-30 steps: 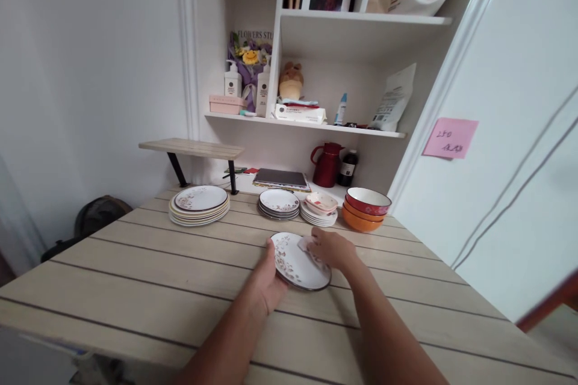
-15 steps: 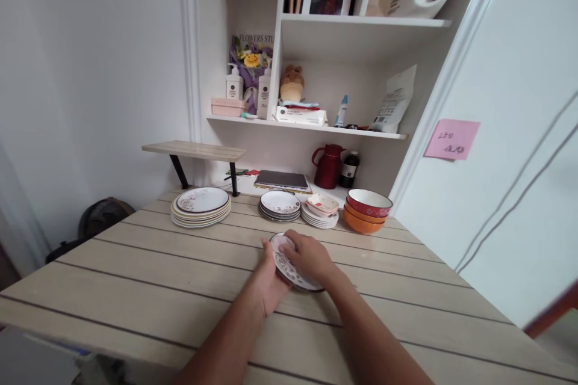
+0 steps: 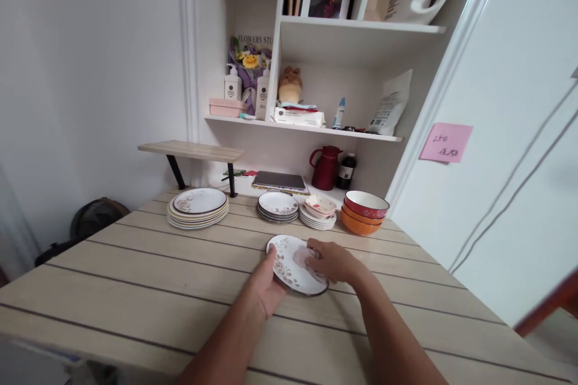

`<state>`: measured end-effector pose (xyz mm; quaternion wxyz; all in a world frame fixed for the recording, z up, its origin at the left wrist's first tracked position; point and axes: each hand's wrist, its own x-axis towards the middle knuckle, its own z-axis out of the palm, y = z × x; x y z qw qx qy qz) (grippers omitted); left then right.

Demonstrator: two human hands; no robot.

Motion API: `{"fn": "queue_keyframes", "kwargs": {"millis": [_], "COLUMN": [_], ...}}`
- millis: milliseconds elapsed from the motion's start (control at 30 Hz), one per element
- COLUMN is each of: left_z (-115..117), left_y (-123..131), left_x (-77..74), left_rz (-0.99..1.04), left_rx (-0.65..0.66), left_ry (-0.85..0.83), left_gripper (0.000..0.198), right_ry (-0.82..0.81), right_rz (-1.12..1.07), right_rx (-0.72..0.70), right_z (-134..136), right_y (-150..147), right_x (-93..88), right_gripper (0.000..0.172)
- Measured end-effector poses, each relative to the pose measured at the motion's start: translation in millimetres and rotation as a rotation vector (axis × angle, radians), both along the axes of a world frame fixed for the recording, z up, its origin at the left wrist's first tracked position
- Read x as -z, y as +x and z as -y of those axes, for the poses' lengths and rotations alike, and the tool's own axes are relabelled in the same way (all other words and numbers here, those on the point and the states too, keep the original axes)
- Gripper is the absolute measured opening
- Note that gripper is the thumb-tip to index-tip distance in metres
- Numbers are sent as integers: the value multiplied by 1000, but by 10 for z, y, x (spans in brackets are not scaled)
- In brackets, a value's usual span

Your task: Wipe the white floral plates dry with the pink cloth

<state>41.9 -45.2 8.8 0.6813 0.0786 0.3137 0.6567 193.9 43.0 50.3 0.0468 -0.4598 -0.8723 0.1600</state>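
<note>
In the head view, a white plate (image 3: 289, 277) with a brown floral print and dark rim is held above the tabletop, slightly tilted. My left hand (image 3: 266, 283) grips its left edge, thumb on top and fingers underneath. Over the plate's right side, my right hand (image 3: 332, 261) presses a thin, pale pinkish cloth (image 3: 301, 256) against the face of the plate. That cloth is blurred and partly covered by my fingers. Behind the plate stands a stack of matching plates (image 3: 278, 204).
On the slatted table (image 3: 135, 289) are larger plates (image 3: 198, 207) at left, small dishes (image 3: 318, 216), and orange and red bowls (image 3: 363, 222) at right. A small raised shelf (image 3: 192, 150), a red jug (image 3: 326, 168) and a dark bottle (image 3: 347, 171) stand farther back.
My right hand has moved rightward across the plate with the cloth, uncovering more of its printed face. My left hand keeps its grip on the edge.
</note>
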Motion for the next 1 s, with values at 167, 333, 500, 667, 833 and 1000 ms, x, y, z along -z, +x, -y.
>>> {"fn": "queue_keyframes", "kwargs": {"millis": [167,333,500,667,833,1000], "left_z": [13,8,-10,5,18,18], "left_y": [-17,-19,-6,14,12,-1], "left_x": [-5,-17,-36,-87,-90,-69], "left_rz": [28,6,48,43,59,130], "left_rx": [77,86,9,-33,-64,-78], "left_ry": [96,96,7,-61,-20,48], "left_gripper": [57,47,32,28,27,30], "right_ry": [-24,-278,-418,-233,-482,-508], "right_rz": [-145,-451,-756,-964,-999,-990], "right_rx": [-174,-476,-220,285,276,102], "right_z": [124,228,69,-223,-208,-94], "right_y": [-150,-211,-68,5,-20,-156], "right_x": [20,-36,-29,155,259,273], "right_gripper": [42,76,58,48,55,62]}}
